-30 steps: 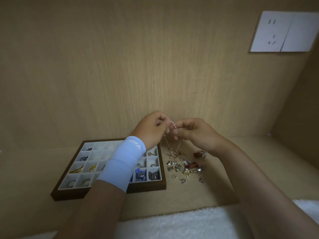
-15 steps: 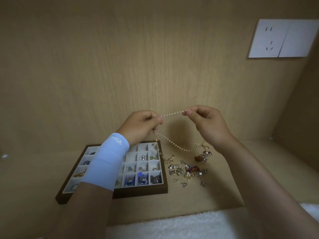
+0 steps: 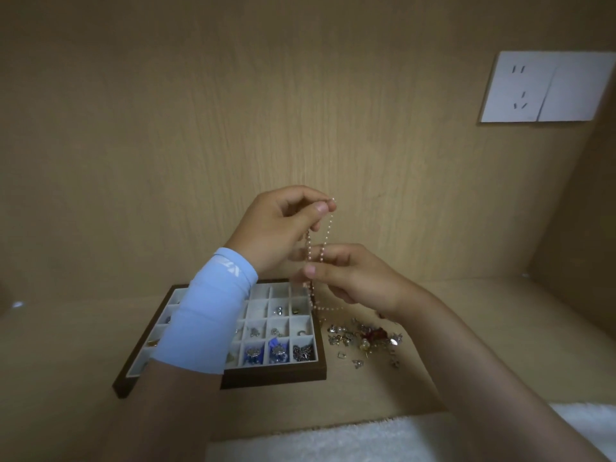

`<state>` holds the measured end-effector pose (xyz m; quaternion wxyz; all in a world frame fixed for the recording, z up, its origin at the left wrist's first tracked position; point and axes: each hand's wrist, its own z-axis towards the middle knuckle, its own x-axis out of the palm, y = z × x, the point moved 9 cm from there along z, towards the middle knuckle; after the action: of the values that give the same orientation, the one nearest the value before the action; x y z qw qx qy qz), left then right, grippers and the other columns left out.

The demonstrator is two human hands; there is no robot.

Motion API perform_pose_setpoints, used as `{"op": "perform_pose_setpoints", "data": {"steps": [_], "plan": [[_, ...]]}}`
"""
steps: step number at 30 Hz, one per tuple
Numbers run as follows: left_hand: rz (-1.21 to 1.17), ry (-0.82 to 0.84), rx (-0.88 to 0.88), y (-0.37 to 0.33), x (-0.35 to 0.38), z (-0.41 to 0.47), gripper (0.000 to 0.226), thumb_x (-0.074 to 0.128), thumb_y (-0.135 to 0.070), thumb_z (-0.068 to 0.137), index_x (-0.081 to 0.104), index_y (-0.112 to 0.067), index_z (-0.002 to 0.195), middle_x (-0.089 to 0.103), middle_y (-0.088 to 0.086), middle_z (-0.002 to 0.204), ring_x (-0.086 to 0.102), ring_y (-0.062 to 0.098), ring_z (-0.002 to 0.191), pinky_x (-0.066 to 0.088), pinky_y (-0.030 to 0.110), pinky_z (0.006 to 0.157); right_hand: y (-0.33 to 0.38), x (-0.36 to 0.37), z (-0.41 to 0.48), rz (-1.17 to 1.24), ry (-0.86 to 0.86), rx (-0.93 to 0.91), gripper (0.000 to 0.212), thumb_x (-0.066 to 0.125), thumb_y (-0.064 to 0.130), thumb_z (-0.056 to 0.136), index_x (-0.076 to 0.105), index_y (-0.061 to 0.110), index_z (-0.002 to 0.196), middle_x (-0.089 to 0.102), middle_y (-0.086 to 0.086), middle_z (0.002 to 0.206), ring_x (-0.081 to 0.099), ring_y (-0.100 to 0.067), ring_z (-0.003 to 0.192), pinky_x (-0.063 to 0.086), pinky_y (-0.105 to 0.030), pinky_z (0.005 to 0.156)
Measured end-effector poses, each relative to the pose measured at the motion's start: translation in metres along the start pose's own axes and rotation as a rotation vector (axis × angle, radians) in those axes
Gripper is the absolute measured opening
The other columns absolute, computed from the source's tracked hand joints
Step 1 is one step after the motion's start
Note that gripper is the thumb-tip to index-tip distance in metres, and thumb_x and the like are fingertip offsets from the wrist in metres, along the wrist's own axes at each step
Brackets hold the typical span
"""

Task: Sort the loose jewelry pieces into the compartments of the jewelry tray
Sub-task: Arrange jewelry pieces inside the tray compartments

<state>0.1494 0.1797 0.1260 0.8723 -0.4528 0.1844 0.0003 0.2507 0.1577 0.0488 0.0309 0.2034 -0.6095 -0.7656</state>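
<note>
head view: your left hand (image 3: 280,228) has risen and pinches one end of the thin pearl-bead chain (image 3: 329,228). your right hand (image 3: 353,278) has dropped below it, pinching the doubled strand. the chain ran level between them before; now it hangs over the right edge of the dark wooden compartment tray (image 3: 273,375), near the loose jewelry pile (image 3: 363,338).

Blue sleeve (image 3: 206,315) on the left forearm covers the middle and left compartments of the jewelry tray (image 3: 273,378), so their contents are hidden. Bead chain (image 3: 328,228) partly hidden inside the right hand (image 3: 353,278), which also blocks the loose pile's (image 3: 363,340) far edge; pile pieces too small to tell apart. Socket plate (image 3: 546,86) cut by right edge, white towel (image 3: 333,438) by bottom edge.
</note>
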Motion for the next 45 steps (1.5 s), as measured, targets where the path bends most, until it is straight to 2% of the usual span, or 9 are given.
{"op": "perform_pose_setpoints", "data": {"steps": [2, 6, 13, 16, 22, 28, 33, 36, 45], "plan": [[0.149, 0.008, 0.054, -0.007, -0.002, 0.001, 0.014, 0.062, -0.016, 0.093, 0.075, -0.022, 0.089, 0.064, -0.009, 0.07, 0.054, 0.005, 0.065, 0.045, 0.019, 0.066, -0.001, 0.005, 0.002, -0.053, 0.009, -0.008, 0.024, 0.057, 0.013, 0.099, 0.07, -0.004, 0.11, 0.07, -0.008, 0.084, 0.057, 0.006, 0.051, 0.042, -0.006, 0.054], [0.486, -0.032, 0.1, -0.014, -0.019, -0.003, 0.013, 0.062, -0.029, 0.092, 0.073, -0.032, 0.086, 0.07, -0.015, 0.085, 0.057, 0.001, 0.074, 0.048, 0.029, 0.077, -0.011, 0.008, 0.007, -0.106, 0.011, 0.029, 0.021, 0.058, 0.023, 0.099, 0.074, 0.013, 0.09, 0.069, 0.003, 0.074, 0.061, -0.003, 0.069, 0.046, -0.014, 0.07], [0.862, 0.04, 0.079, -0.011, -0.057, -0.017, 0.012, 0.061, -0.034, 0.092, 0.073, -0.035, 0.093, 0.054, -0.013, 0.081, 0.053, 0.011, 0.08, 0.049, 0.038, 0.081, -0.014, 0.026, 0.008, -0.101, 0.096, 0.034, 0.026, 0.053, 0.023, 0.102, 0.071, 0.012, 0.087, 0.072, 0.001, 0.082, 0.067, -0.009, 0.088, 0.05, -0.027, 0.095], [0.916, 0.139, 0.032, -0.003, -0.079, -0.025, 0.013, 0.065, -0.029, 0.091, 0.076, -0.032, 0.098, 0.053, -0.015, 0.081, 0.052, 0.01, 0.08, 0.046, 0.032, 0.082, -0.012, 0.034, 0.009, -0.115, 0.111, 0.045, 0.027, 0.051, 0.022, 0.103, 0.071, 0.013, 0.088, 0.07, 0.0, 0.077, 0.067, -0.009, 0.085, 0.047, -0.021, 0.097], [0.885, 0.323, -0.151, 0.021, -0.109, -0.052, 0.016, 0.071, -0.028, 0.088, 0.077, -0.029, 0.102, 0.059, -0.018, 0.085, 0.055, 0.001, 0.083, 0.034, 0.003, 0.071, -0.002, 0.045, 0.025, -0.206, 0.096, 0.063, 0.027, 0.054, 0.023, 0.101, 0.073, 0.02, 0.083, 0.067, 0.002, 0.071, 0.061, -0.016, 0.077, 0.05, -0.033, 0.085], [0.878, 0.318, -0.341, 0.054, -0.148, -0.073, 0.009, 0.073, -0.026, 0.086, 0.075, -0.034, 0.088, 0.062, -0.021, 0.085, 0.053, -0.008, 0.077, 0.032, 0.004, 0.065, 0.009, 0.067, 0.054, -0.241, 0.081, 0.06, 0.023, 0.057, 0.024, 0.1, 0.075, 0.014, 0.089, 0.066, 0.001, 0.072, 0.057, -0.014, 0.071, 0.049, -0.027, 0.071], [0.73, 0.027, -0.297, 0.056, -0.193, -0.07, 0.008, 0.065, -0.022, 0.091, 0.069, -0.024, 0.085, 0.066, -0.01, 0.089, 0.058, 0.007, 0.079, 0.041, 0.02, 0.074, 0.007, 0.103, 0.084, -0.328, 0.081, 0.044, 0.019, 0.064, 0.021, 0.096, 0.073, 0.006, 0.087, 0.066, 0.006, 0.07, 0.057, 0.002, 0.06, 0.046, -0.015, 0.062], [0.554, -0.102, -0.239, 0.056, -0.206, -0.07, 0.009, 0.066, -0.016, 0.09, 0.07, -0.019, 0.082, 0.069, -0.003, 0.08, 0.058, 0.014, 0.067, 0.047, 0.031, 0.079, 0.0, 0.125, 0.102, -0.296, 0.078, 0.053, 0.008, 0.069, 0.019, 0.093, 0.075, 0.017, 0.088, 0.069, 0.007, 0.075, 0.059, 0.002, 0.064, 0.048, -0.017, 0.065], [0.5, -0.21, -0.168, 0.074, -0.212, -0.063, 0.007, 0.068, -0.021, 0.088, 0.072, -0.027, 0.086, 0.064, -0.01, 0.079, 0.052, -0.002, 0.068, 0.042, 0.021, 0.075, -0.016, 0.156, 0.128, -0.341, 0.08, 0.045, 0.01, 0.074, 0.015, 0.087, 0.076, 0.024, 0.083, 0.076, 0.003, 0.085, 0.071, -0.012, 0.086, 0.057, -0.041, 0.092]]}}
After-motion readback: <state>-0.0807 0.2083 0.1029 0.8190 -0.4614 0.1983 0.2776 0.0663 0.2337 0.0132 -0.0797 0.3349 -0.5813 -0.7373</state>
